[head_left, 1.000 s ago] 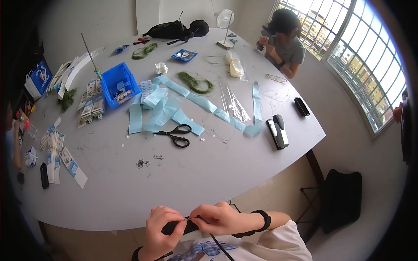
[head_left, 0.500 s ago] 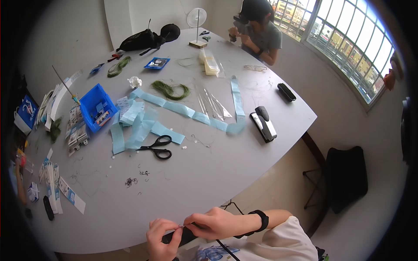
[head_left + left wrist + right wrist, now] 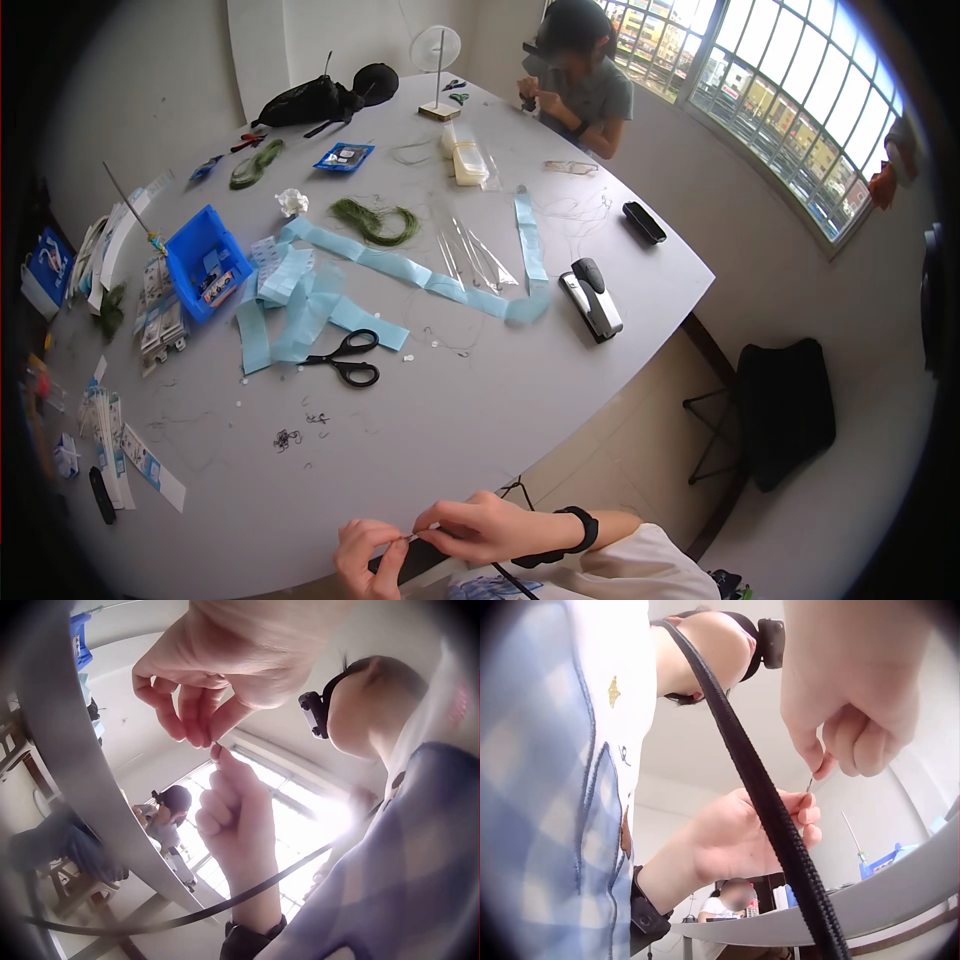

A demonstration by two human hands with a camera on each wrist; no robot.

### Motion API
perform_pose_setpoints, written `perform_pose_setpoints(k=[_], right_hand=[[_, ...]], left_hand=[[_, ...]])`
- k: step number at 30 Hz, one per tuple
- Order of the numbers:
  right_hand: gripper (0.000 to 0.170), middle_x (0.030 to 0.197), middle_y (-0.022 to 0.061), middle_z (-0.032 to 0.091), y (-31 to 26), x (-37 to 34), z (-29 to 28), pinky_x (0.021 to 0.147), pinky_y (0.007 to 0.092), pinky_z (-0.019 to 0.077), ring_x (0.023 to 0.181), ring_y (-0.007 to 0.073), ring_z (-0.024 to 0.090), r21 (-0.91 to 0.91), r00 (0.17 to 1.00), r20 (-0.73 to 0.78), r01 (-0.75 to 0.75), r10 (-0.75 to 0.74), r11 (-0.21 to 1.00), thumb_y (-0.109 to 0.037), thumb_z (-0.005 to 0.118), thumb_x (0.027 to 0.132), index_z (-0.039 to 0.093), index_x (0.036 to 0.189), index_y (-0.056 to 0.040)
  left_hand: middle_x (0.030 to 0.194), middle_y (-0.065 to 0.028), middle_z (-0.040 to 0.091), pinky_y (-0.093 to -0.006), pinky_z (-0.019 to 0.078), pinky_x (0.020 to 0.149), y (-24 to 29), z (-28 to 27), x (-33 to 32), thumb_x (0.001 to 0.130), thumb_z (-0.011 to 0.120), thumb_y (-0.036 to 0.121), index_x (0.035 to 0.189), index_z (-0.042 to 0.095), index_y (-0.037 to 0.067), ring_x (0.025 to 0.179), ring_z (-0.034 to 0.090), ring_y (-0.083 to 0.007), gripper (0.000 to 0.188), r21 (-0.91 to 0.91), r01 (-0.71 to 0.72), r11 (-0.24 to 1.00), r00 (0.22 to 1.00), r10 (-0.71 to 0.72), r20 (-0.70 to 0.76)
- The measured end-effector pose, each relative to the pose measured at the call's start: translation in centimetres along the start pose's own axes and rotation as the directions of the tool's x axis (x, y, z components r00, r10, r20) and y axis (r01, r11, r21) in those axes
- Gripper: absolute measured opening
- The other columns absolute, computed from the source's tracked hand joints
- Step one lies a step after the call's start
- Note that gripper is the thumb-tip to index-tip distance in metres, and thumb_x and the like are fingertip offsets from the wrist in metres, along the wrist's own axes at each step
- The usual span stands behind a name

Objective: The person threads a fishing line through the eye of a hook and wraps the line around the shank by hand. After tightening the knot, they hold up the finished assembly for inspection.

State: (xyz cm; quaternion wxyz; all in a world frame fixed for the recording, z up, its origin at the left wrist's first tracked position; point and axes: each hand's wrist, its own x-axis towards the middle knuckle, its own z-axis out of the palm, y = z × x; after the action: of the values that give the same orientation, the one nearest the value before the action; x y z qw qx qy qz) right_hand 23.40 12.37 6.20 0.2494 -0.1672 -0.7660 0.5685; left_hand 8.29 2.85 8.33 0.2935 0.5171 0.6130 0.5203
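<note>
Low at the table's near edge, my left hand (image 3: 365, 558) and right hand (image 3: 485, 525) meet at their fingertips. Between them is a small, thin metal piece (image 3: 809, 782), pinched at one end by the left thumb and fingers and at the other by the right thumb and forefinger. Fingertips cover most of it. In the left wrist view the left hand (image 3: 240, 660) comes from above and the right hand (image 3: 238, 817) from below. On the table beyond lie a cluster of small dark hooks (image 3: 287, 440) and black-handled scissors (image 3: 355, 358).
Light-blue strips (image 3: 400, 268) run across the table (image 3: 450, 410) near a blue bin (image 3: 205, 265). A stapler (image 3: 592, 300) stands on the right. Green line bundles (image 3: 375, 222) and printed cards (image 3: 155, 468) lie farther off. Another person (image 3: 580, 80) sits at the far side.
The head view has turned right, so the table's things shift left and downward in it. Both hands keep their fingertip pinch on the metal piece and sit slightly lower in view.
</note>
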Motion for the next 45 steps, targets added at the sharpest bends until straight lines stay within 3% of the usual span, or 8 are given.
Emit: perform_pose_setpoints(k=[5, 8, 11, 28, 30, 37, 39, 45], right_hand=[[0.006, 0.062, 0.0041, 0.053, -0.2, -0.3, -0.9, 0.048, 0.0228, 0.0351, 0.053, 0.0089, 0.046, 0.249, 0.968, 0.187, -0.213, 0.169, 0.945, -0.007, 0.052, 0.085, 0.053, 0.088, -0.0017], [0.009, 0.084, 0.0069, 0.054, 0.9, -0.2, -0.6, 0.059, 0.0221, 0.037, 0.071, 0.0097, 0.047, 0.283, 0.992, 0.128, -0.038, 0.002, 0.958, -0.01, 0.051, 0.087, 0.051, 0.085, -0.0021], [0.013, 0.097, 0.0075, 0.051, -0.5, 0.2, -0.7, 0.066, 0.0234, 0.0371, 0.08, 0.0112, 0.044, 0.414, 0.983, 0.18, -0.104, 0.031, 0.904, -0.013, 0.049, 0.089, 0.049, 0.083, -0.0021], [0.018, 0.084, 0.0016, 0.051, 0.6, -0.1, -0.3, 0.065, 0.0226, 0.0368, 0.077, 0.0076, 0.046, 0.474, 0.973, 0.221, -0.171, 0.071, 0.864, -0.02, 0.047, 0.091, 0.049, 0.088, -0.0019], [0.016, 0.086, 0.0056, 0.052, 0.5, -0.1, -0.4, 0.071, 0.026, 0.0377, 0.08, 0.0131, 0.047, 0.487, 0.953, 0.268, -0.261, 0.142, 0.833, -0.015, 0.047, 0.091, 0.051, 0.087, 0.0002], [0.017, 0.087, 0.0057, 0.052, 0.5, -0.1, -0.4, 0.071, 0.0259, 0.0382, 0.081, 0.0132, 0.047, 0.502, 0.951, 0.277, -0.266, 0.138, 0.823, -0.015, 0.047, 0.09, 0.051, 0.086, 0.0002], [0.017, 0.083, 0.0008, 0.051, 0.9, -0.2, 0.2, 0.063, 0.0219, 0.0357, 0.074, 0.0069, 0.044, 0.483, 0.968, 0.235, -0.198, 0.092, 0.853, -0.019, 0.048, 0.091, 0.049, 0.088, -0.0026], [0.015, 0.079, 0.0, 0.05, 1.8, -0.1, 1.0, 0.056, 0.0211, 0.0336, 0.065, 0.0057, 0.041, 0.454, 0.957, 0.249, -0.252, 0.15, 0.854, -0.017, 0.048, 0.09, 0.049, 0.089, -0.0022]], left_hand=[[0.076, -0.0121, 0.056, -0.0318, 0.0409, 0.069, -0.5, -0.1, -0.2, 0.076, 0.055, 0.004, 0.076, 0.056, -0.002, 0.074, 0.053, -0.0259, 0.006, -0.015, 0.016, 1.0, 1.0, -0.016, 0.004], [0.075, -0.0113, 0.055, -0.0305, 0.0405, 0.069, -0.5, 0.1, -0.2, 0.076, 0.055, 0.004, 0.077, 0.056, -0.002, 0.073, 0.053, -0.0241, 0.006, -0.078, 0.075, 0.994, 0.997, -0.072, 0.043], [0.075, -0.0094, 0.054, -0.0282, 0.0399, 0.068, -1.0, 0.1, -0.5, 0.076, 0.054, 0.003, 0.077, 0.055, -0.002, 0.073, 0.052, -0.0204, 0.005, -0.135, 0.129, 0.982, 0.99, -0.12, 0.074], [0.072, -0.0055, 0.051, -0.0239, 0.0396, 0.064, -1.3, 0.1, -0.8, 0.078, 0.052, 0.004, 0.075, 0.054, -0.001, 0.07, 0.049, -0.0139, 0.007, -0.19, 0.125, 0.974, 0.992, -0.117, 0.054], [0.072, -0.0051, 0.051, -0.0235, 0.0396, 0.064, -1.7, 0.2, -1.0, 0.079, 0.052, 0.004, 0.075, 0.054, -0.001, 0.07, 0.049, -0.0134, 0.006, -0.213, 0.14, 0.967, 0.99, -0.132, 0.053], [0.072, -0.0055, 0.051, -0.0241, 0.0396, 0.064, -2.0, -0.1, -0.9, 0.079, 0.052, 0.002, 0.075, 0.053, -0.002, 0.069, 0.049, -0.0138, 0.005, -0.197, 0.101, 0.975, 0.994, -0.093, 0.049], [0.072, -0.0061, 0.05, -0.0255, 0.0395, 0.064, -1.4, -0.3, -0.8, 0.078, 0.052, 0.002, 0.076, 0.053, -0.002, 0.07, 0.049, -0.0148, 0.004, -0.142, 0.093, 0.986, 0.996, -0.091, 0.015], [0.075, -0.011, 0.053, -0.0293, 0.0402, 0.067, -1.0, -0.5, -0.6, 0.077, 0.053, 0.002, 0.078, 0.053, -0.003, 0.073, 0.051, -0.0223, 0.004, -0.044, 0.056, 0.997, 0.997, -0.058, -0.042]])
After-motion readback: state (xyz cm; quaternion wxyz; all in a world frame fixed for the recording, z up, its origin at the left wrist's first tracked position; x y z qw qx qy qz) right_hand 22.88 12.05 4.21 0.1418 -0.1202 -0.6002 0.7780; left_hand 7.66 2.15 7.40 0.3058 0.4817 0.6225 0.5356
